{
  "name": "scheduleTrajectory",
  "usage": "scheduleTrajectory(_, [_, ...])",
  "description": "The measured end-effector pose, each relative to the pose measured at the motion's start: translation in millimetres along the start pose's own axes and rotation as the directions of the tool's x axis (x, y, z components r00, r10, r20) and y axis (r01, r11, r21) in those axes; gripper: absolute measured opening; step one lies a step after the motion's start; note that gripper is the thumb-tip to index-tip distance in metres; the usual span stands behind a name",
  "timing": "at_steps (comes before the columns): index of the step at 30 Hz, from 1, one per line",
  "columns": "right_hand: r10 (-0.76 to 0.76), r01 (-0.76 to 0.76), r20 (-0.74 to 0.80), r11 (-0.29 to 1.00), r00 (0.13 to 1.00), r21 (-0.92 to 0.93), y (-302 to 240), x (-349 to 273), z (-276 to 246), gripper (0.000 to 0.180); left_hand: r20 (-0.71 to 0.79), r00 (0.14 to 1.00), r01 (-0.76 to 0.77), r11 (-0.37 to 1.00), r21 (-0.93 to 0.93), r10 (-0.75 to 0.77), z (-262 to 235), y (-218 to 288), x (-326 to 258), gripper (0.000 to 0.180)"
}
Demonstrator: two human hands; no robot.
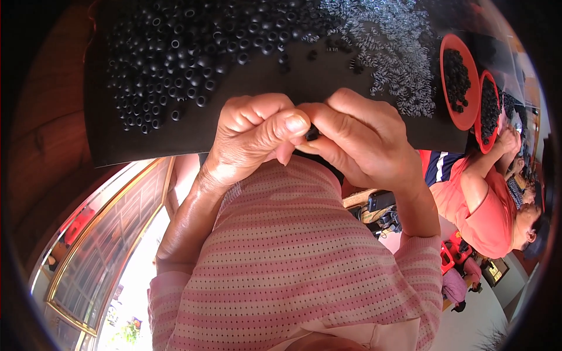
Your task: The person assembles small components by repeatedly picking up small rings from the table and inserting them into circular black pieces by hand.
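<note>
Both hands meet at the table's near edge, fingers closed around a small black part [312,133] that is mostly hidden between them. My left hand [254,130] pinches with its thumb on top, at the left side of the part. From the right, my right hand [366,137] grips the part between thumb and forefinger, with the other fingers curled. Beyond the hands lies a broad spread of black, hollow, round caps [170,70]. To the right of these caps is a heap of small silvery coil springs [401,64].
At the table's right side stand an orange-red bowl [466,117] and a red bowl [485,143], both holding small black pieces. The black table top [252,79] ends just before my body. A co-worker in an orange-red shirt [486,216] sits close on the right.
</note>
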State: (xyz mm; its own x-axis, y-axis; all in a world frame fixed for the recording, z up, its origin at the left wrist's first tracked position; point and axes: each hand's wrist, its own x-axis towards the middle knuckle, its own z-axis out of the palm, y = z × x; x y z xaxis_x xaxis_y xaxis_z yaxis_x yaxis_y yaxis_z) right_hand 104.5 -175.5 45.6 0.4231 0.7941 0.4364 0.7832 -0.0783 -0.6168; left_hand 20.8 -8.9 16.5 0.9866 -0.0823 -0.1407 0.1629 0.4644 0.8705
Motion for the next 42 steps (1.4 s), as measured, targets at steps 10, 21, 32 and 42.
scheduleTrajectory(10, [-0.093, 0.093, -0.001, 0.995, 0.996, -0.033, 10, -2, -1, 0.029, 0.026, 0.998, -0.055, 0.994, 0.092, 0.053, 3, -7, 4, 0.033])
scheduleTrajectory(21, [0.16, -0.237, -0.224, 0.894, 0.961, -0.381, 11, -29, -58, 0.027, 0.054, 0.976, -0.216, 0.953, 0.214, 0.209, 4, -12, -2, 0.043])
scheduleTrajectory(32, [0.392, -0.587, -0.438, 0.516, 0.809, -0.623, 109, -99, -170, 0.026, 0.038, 0.99, -0.14, 0.959, 0.248, 0.135, 9, -8, 0, 0.043])
scheduleTrajectory(42, [0.314, -0.335, -0.119, 0.891, 0.942, -0.305, 51, -21, -77, 0.015, 0.08, 0.989, -0.145, 0.927, 0.346, 0.125, 8, -12, 1, 0.034])
